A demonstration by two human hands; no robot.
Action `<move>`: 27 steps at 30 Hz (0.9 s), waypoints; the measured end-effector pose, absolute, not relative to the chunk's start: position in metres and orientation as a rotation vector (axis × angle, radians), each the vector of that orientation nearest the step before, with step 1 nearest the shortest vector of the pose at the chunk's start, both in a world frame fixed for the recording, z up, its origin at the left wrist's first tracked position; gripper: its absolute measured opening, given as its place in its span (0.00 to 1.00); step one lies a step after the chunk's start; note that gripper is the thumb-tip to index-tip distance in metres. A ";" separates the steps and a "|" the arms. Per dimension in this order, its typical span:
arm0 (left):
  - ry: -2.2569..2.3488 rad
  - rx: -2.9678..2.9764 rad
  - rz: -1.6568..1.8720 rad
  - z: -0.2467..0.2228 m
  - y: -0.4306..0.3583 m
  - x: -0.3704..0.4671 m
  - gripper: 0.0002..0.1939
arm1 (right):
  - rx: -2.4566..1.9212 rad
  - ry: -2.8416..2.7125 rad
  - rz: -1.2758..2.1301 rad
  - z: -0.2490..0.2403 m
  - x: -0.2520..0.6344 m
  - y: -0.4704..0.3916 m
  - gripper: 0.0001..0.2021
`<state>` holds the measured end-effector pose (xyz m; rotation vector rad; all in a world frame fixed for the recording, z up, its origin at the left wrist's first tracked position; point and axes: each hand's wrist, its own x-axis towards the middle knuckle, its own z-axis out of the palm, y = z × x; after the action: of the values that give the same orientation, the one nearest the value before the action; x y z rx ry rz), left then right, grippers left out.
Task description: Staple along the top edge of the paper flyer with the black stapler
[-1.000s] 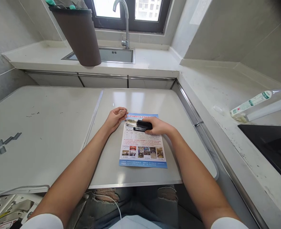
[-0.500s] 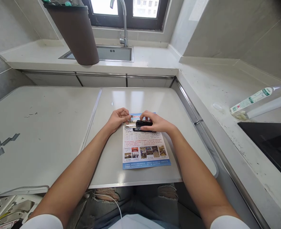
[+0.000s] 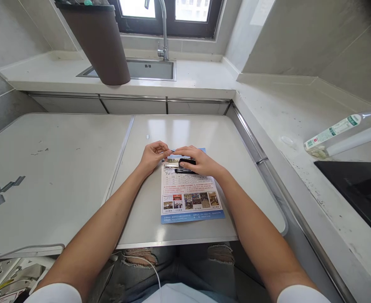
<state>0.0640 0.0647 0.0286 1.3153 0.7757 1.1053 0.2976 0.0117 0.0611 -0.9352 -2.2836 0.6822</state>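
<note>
A black stapler [image 3: 186,166] lies on a printed flyer [image 3: 190,185], its silvery metal part pointing left. My right hand [image 3: 201,162] is curled over the stapler's black body. Its fingertips stretch left and meet those of my left hand [image 3: 155,155]. The left thumb and finger are pinched together at the flyer's upper left edge. Something small and dark shows between the two hands' fingertips, too small to name. The upper part of the flyer is hidden under my hands.
On the white table [image 3: 78,176] lie grey strips [image 3: 7,186] and a small pale piece [image 3: 147,136]. Behind it stand a brown bin [image 3: 100,46] and a sink [image 3: 152,69]. A clear bottle [image 3: 346,128] lies on the right counter.
My right hand's fingers have stretched left from the stapler to the left hand's fingertips. The left hand has shifted slightly. The stapler has stayed nearly in place.
</note>
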 end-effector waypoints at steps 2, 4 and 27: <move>0.779 1.335 1.112 0.030 0.064 0.065 0.20 | -0.934 -2.271 0.674 0.062 0.296 0.011 0.22; 0.779 1.363 1.132 0.031 0.065 0.064 0.19 | -0.945 -2.232 0.679 0.065 0.298 0.010 0.23; 1.790 2.437 0.289 0.009 0.086 0.041 0.32 | -1.881 -1.446 0.371 0.004 0.394 0.058 0.14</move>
<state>0.0414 0.0857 0.0091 2.4366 1.7897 0.2889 0.3939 0.0584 0.0038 -1.8806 -1.4459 0.3714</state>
